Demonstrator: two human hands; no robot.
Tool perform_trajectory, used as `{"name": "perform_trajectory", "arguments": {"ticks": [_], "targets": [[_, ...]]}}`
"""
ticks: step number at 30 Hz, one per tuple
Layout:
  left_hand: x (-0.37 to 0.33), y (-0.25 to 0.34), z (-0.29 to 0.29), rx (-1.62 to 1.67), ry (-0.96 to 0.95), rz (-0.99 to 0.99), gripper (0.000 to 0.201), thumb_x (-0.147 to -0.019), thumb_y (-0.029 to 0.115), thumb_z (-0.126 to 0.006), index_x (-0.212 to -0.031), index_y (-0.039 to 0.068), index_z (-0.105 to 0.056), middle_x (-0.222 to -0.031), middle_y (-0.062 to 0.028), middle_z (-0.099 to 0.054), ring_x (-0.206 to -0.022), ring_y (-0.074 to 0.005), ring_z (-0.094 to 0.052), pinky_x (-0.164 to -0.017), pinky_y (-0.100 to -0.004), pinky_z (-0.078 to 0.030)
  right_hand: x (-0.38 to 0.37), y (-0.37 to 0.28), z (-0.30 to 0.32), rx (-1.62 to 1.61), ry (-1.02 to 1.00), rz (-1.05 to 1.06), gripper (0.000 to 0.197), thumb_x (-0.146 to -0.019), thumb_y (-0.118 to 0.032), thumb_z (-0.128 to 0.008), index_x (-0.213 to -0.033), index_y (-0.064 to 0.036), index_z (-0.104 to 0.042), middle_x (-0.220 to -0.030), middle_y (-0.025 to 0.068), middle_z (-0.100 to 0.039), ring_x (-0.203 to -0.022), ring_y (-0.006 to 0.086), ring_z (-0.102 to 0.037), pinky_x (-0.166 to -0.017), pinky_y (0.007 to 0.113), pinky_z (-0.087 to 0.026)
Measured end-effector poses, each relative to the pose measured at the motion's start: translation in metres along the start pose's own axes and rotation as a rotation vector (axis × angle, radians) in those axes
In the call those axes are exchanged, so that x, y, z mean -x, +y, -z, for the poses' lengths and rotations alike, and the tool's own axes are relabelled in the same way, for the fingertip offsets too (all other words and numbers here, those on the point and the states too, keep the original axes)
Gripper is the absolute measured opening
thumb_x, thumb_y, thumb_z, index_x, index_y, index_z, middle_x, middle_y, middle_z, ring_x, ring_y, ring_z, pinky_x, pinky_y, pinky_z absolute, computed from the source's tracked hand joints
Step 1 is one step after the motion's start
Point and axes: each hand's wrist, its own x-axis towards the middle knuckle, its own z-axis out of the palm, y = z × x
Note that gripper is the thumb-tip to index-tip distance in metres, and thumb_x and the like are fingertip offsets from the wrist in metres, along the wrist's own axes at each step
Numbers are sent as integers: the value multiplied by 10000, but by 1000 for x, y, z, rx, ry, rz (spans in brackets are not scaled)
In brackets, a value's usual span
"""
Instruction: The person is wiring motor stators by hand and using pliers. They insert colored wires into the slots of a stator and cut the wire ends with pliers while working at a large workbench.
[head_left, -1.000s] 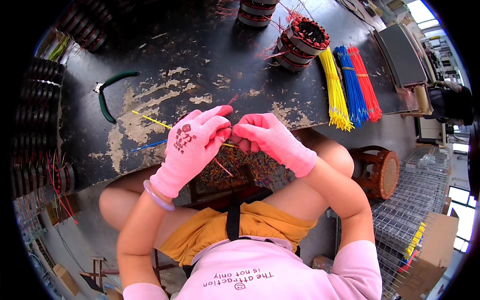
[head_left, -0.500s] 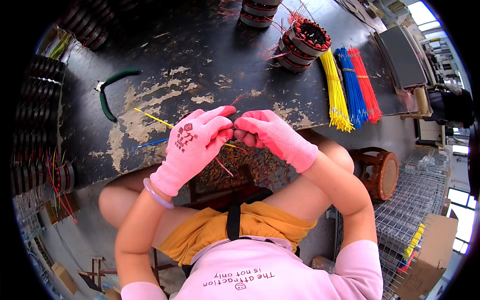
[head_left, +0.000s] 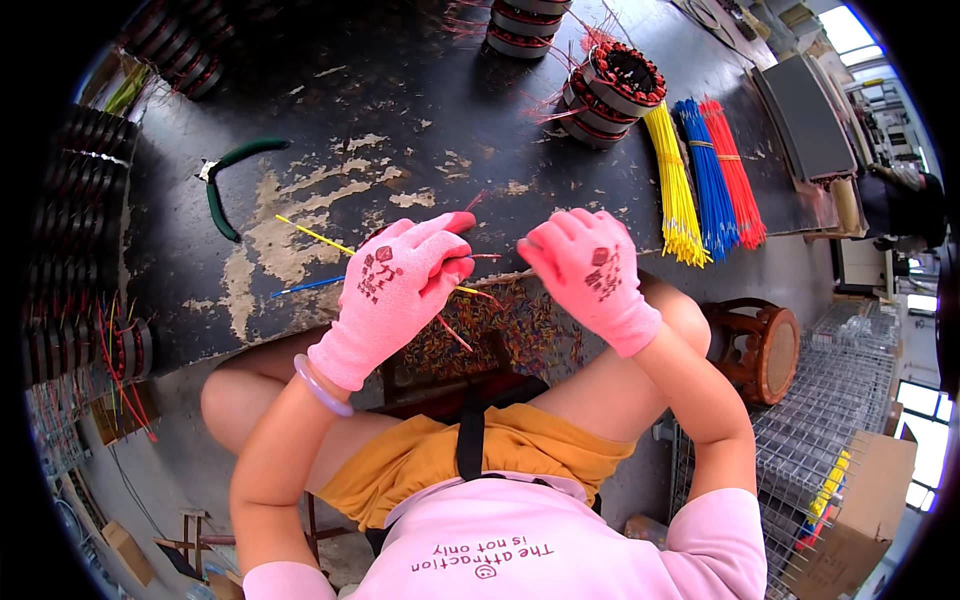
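My left hand (head_left: 395, 285), in a pink glove, is closed on thin wires at the table's near edge. A yellow wire (head_left: 315, 235) and a blue wire (head_left: 307, 287) stick out to its left. Thin reddish wire ends (head_left: 486, 256) poke out past its fingertips, and another end (head_left: 455, 333) hangs below. Part of a dark red rounded thing shows behind this hand, mostly hidden. My right hand (head_left: 592, 275), gloved alike, is apart from it to the right, fingers curled together; whether anything is in them is hidden.
Green-handled cutters (head_left: 222, 190) lie at left. Wound stators (head_left: 610, 95) with red wires stand at the back right, beside yellow (head_left: 675, 190), blue (head_left: 708, 180) and red (head_left: 735, 175) wire bundles. More stators (head_left: 75, 240) are stacked at far left. Wire scraps (head_left: 530, 325) lie below the table edge.
My right hand has drawn away from the left to the right and turned its back upward. A short wire end now shows between them. My left hand keeps its grip nearly in place.
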Motion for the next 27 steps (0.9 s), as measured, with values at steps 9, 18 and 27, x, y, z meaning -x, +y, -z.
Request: {"name": "perform_trajectory", "arguments": {"ticks": [9, 18, 27], "targets": [[3, 13, 34, -167, 25, -28, 284, -895, 50, -667, -1177, 78, -678, -1280, -86, -676, -1053, -314, -663, -908, -412, -544, -28, -18, -9, -1196, -410, -605, 220, -943, -200, -742, -951, 12, -681, -831, -6, -693, -755, 42, -575, -654, 239, -478], [1, 2, 4, -262, 13, 25, 333, -959, 81, -598, -1290, 67, -634, -1344, -126, -624, -1249, -348, -560, -1102, -462, -412, -20, -8, -10, -945, -364, -550, 332, -911, -330, -748, -970, -6, -701, -875, 140, -733, -803, 217, -725, -706, 337, -559], [1, 10, 5, -212, -20, 89, 325, -997, 58, -519, -1299, 20, -632, -1349, -157, -629, -1242, -350, -571, -1097, -439, -411, 144, 200, 98, 227, 371, -1025, 290, -919, -351, -725, -1064, -100, -731, -989, 94, -726, -904, 284, -696, -790, 410, -553]]}}
